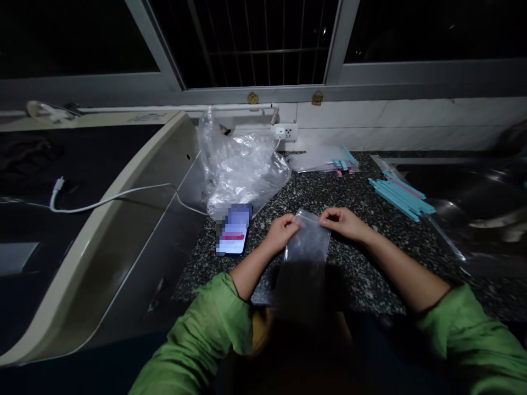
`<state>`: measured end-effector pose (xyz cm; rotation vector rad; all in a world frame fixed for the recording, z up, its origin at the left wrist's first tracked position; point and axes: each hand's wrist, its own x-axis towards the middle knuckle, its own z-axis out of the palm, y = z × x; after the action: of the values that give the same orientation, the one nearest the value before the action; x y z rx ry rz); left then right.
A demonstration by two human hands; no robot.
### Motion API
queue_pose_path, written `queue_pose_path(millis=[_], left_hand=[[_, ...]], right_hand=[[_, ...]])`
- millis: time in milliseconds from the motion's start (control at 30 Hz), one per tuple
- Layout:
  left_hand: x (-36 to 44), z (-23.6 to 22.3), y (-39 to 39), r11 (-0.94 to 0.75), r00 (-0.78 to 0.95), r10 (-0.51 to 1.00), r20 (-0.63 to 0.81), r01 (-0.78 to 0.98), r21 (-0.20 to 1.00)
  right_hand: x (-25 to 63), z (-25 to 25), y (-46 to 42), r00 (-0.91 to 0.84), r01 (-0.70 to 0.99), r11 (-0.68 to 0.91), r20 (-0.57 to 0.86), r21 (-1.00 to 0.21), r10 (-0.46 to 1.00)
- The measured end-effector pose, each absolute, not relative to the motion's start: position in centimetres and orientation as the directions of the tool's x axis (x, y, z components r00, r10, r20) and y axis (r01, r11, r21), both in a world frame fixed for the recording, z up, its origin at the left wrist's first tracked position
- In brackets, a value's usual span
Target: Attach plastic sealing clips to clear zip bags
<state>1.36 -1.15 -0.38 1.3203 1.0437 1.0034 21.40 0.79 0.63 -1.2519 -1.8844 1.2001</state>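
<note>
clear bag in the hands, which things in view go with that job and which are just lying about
Likely part of the job:
clear bag, held near its top by the left hand and right hand
blue and pink strips, perhaps
flat clear plastic near the wall, perhaps

Probably just lying about:
phone
white cable

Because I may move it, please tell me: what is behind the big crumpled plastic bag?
White tiles and a white pipe show past the upper edge of the crumpled bag; what lies lower is covered.
</note>
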Motion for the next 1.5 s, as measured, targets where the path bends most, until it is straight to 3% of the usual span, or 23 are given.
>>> queue_pose_path(millis=[200, 467, 700, 867, 1100, 1500], left_hand=[[1.5, -1.1, -0.8, 0.015, 0.156, 0.987, -0.023, 0.051, 0.999], [1.0, -1.3, -0.4, -0.072, 0.007, 0.997, 0.072, 0.020, 0.997], [1.0, -1.2, -0.6, 0.050, 0.153, 0.987, -0.041, -0.057, 0.997], [1.2, -1.9, -0.6, 0.096, 0.223, 0.970, -0.095, 0.007, 0.995], [0.9, -1.7, -0.4, -0.006, 0.037, 0.999, 0.006, -0.009, 1.000], [0.7, -1.3, -0.1, -0.029, -0.004, 1.000, 0.029, -0.124, 0.992]], right_hand=[[20.4, 1.0, 0.0, -0.408, 0.390, 0.211, 0.038, -0.896, 0.912], [20.5, 0.5, 0.3, -0.333, 0.258, -0.020, -0.108, -0.966, 0.937], [20.7, 0.5, 0.4, -0.280, 0.192, 0.022, -0.033, -0.981, 0.960], [21.0, 0.6, 0.4, -0.197, 0.140, 0.020, -0.008, -0.990, 0.980], [20.1, 0.1, 0.0, -0.322, 0.231, -0.028, -0.104, -0.973, 0.941], [19.9, -0.1, -0.2, -0.391, 0.263, -0.014, -0.120, -0.965, 0.913]])
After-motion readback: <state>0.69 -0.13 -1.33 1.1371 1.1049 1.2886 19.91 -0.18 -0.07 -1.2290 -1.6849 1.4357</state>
